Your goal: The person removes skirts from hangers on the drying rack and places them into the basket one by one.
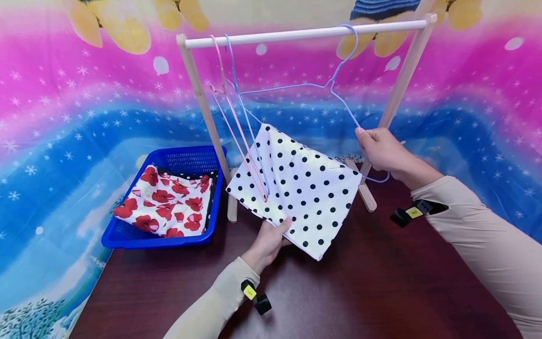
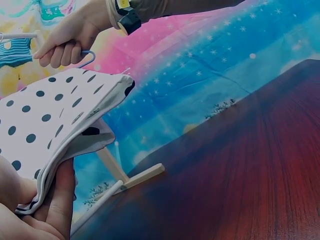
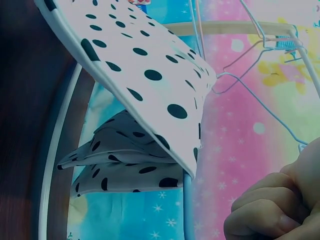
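Note:
A white cloth with black polka dots hangs folded on a light-blue wire hanger, whose hook sits over the rack's bar. My right hand grips the hanger's right arm; in the right wrist view its curled fingers show beside the cloth. With thumb on top and fingers beneath, my left hand pinches the cloth's lower edge. The left wrist view shows the cloth's layers parting at the side. The hanger's bottom wire is mostly hidden by the cloth, with its right end sticking out.
A wooden rack stands on the dark table. At its left end hang a pink hanger and another blue hanger, overlapping the cloth. Left of the rack, a blue basket holds red-flowered cloth and dark dotted cloth.

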Available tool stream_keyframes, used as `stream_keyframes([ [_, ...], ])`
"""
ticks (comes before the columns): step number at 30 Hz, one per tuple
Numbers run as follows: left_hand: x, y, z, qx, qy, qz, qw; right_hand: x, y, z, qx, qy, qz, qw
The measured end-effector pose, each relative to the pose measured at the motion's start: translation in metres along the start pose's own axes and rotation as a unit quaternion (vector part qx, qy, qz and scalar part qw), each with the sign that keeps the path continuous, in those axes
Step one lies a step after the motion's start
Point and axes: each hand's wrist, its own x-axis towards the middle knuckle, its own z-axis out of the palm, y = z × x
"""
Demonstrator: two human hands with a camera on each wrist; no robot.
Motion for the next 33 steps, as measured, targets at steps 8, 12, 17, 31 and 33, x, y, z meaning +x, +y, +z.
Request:
stream_keyframes([
  [8, 0.000, -0.001, -0.003, 0.010, 0.002, 0.004, 0.9999, 0.001, 0.001, 0.000, -0.003, 0.002, -0.007, 1.000],
  [12, -0.001, 0.000, -0.006, 0.013, -0.004, 0.006, 0.9999, 0.001, 0.003, -0.002, -0.015, 0.002, -0.015, 1.000],
  [17, -0.001, -0.001, -0.011, 0.016, 0.000, 0.003, 0.9999, 0.001, 0.003, -0.003, -0.025, 0.004, -0.013, 1.000],
  [31, -0.005, 0.004, -0.020, 0.031, -0.013, 0.012, 0.9994, 0.000, 0.004, -0.004, -0.038, 0.008, -0.022, 0.999],
  [33, -0.005, 0.006, -0.021, 0.033, -0.014, 0.011, 0.9993, -0.001, 0.004, -0.004, -0.038, 0.009, -0.026, 0.999],
])
